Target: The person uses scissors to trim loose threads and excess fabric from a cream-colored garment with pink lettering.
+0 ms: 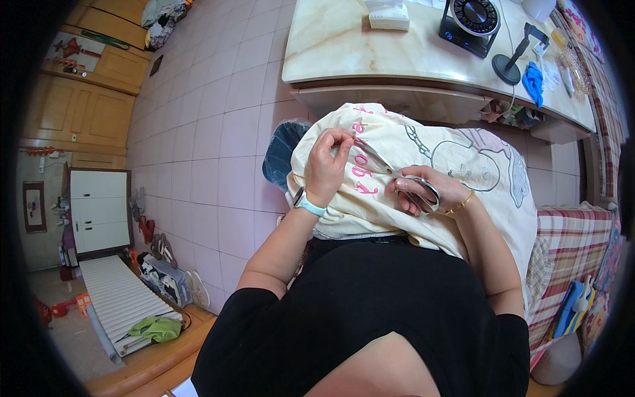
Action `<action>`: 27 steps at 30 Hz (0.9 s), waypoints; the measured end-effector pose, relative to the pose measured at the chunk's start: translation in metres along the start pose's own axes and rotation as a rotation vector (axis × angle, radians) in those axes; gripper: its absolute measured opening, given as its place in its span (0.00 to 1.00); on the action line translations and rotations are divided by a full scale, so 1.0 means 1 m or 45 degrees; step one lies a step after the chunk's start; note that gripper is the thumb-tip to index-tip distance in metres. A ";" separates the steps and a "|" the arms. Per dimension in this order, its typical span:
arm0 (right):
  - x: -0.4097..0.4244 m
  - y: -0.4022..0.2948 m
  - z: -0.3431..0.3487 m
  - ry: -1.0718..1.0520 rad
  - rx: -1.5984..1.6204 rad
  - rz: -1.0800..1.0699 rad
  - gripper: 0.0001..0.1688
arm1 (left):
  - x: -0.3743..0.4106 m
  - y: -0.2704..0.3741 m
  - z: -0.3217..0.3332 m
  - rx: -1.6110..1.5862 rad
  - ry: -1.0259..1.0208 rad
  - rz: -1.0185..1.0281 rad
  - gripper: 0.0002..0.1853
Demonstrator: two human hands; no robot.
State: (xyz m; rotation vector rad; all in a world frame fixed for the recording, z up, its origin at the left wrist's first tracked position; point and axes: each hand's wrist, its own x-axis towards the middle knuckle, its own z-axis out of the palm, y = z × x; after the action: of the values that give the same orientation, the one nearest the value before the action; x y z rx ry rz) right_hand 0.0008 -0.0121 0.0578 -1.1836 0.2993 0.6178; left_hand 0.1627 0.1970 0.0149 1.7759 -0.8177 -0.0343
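A cream cloth (379,211) with pink lettering and a grey cartoon print is spread over my lap. Metal scissors (389,169) are held in my right hand (429,188), its fingers in the handle loops. Their blades point up and left, toward my left hand (331,156). The thumb and index finger of that hand are pinched together at the blade tips, above the cloth. Whatever may be between them is too small to make out. My left wrist wears a watch with a mint band (313,202).
Ahead stands a marble-topped table (337,54) bearing a tissue pack (389,19), a small fan (470,22), a black stand (507,68) and a blue cloth (533,84). A dark bin (283,154) with a plastic liner is left of the cloth. A plaid-covered seat (570,233) lies to the right.
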 end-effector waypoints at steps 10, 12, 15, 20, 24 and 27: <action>0.010 0.000 -0.002 -0.004 -0.012 -0.016 0.20 | -0.004 -0.001 -0.001 -0.098 -0.013 -0.051 0.04; 0.008 -0.002 -0.002 0.003 -0.005 -0.008 0.21 | -0.005 -0.001 -0.001 -0.094 -0.016 -0.056 0.04; 0.005 -0.001 -0.004 0.019 -0.019 -0.003 0.20 | -0.005 -0.001 -0.001 -0.093 -0.010 -0.054 0.04; 0.007 0.002 -0.004 0.033 -0.071 -0.002 0.20 | -0.004 0.000 -0.001 -0.095 -0.015 -0.059 0.05; 0.013 0.003 -0.006 0.022 -0.053 -0.030 0.20 | -0.005 0.000 -0.002 -0.100 -0.027 -0.064 0.05; 0.016 0.001 -0.005 0.037 -0.061 -0.038 0.20 | -0.006 -0.001 -0.002 -0.093 -0.033 -0.064 0.05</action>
State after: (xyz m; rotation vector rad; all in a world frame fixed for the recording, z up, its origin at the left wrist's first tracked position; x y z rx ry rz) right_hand 0.0135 -0.0118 0.0463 -1.2418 0.2923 0.5849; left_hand 0.1597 0.2018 0.0130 1.7298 -0.7810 -0.1193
